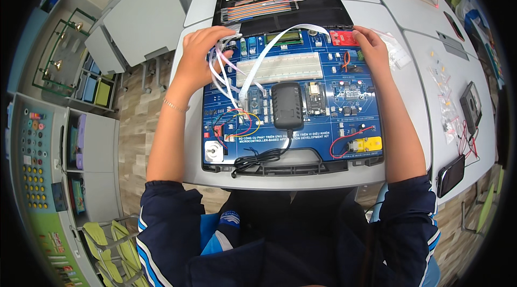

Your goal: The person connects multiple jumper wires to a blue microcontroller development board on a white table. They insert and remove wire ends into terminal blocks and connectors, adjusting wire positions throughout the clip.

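I logged the blue circuit board [318,126] in its open black case [326,8] on the white table [203,1]. My left hand [204,47] curled at its upper-left corner among white cables [230,93], fingers partly bent; I couldn't tell its hold. My right hand [374,52] bent around the upper-right corner, grip likewise unclear. A black adapter [287,105] lay on the board.

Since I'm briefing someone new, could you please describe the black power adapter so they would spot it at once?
Find the large blue electronics board in the open black case. Just below its long white breadboard lies the power adapter. Unlike the flat circuit module to its right, it is bulky, with a black cable leaving its lower end.
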### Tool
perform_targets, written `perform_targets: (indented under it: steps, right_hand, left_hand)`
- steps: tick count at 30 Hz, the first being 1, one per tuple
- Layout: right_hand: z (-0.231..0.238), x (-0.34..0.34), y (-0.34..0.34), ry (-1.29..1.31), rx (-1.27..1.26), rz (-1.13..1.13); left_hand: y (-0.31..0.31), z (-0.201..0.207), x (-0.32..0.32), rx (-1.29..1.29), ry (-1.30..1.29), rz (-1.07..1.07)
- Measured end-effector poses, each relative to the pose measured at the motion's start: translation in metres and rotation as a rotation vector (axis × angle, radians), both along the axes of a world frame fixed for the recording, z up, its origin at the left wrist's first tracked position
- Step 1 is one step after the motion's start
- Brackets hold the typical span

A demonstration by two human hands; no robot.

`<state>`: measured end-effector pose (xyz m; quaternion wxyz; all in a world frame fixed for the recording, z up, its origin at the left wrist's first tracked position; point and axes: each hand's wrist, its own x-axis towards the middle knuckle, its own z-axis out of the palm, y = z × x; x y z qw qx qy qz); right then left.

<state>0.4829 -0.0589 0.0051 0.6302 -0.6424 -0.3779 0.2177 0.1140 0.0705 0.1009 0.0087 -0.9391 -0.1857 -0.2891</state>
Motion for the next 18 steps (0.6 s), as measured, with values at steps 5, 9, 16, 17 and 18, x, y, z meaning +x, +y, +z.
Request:
perform_targets:
  steps: [5, 9, 16, 17, 18]
  right_hand:
    - [0.000, 0.000, 0.000, -0.005, -0.014, 0.013]
    - [0.002, -0.002, 0.000, -0.012, -0.026, 0.002]
    - [-0.002, 0.000, 0.003, 0.019, -0.012, 0.024]
    - [-0.002, 0.000, 0.004, 0.029, -0.006, 0.035]
    - [-0.004, 0.001, 0.005, 0.037, -0.002, 0.043]
  left_hand:
    - [-0.038, 0.017, -0.024, -0.035, 0.193, 0.058]
    - [-0.055, 0.025, -0.024, -0.135, 0.261, -0.046]
    - [-0.060, 0.022, -0.021, -0.090, 0.399, -0.141]
    - [-0.060, 0.021, -0.022, -0.084, 0.410, -0.142]
    - [-0.062, 0.019, -0.022, -0.078, 0.420, -0.145]
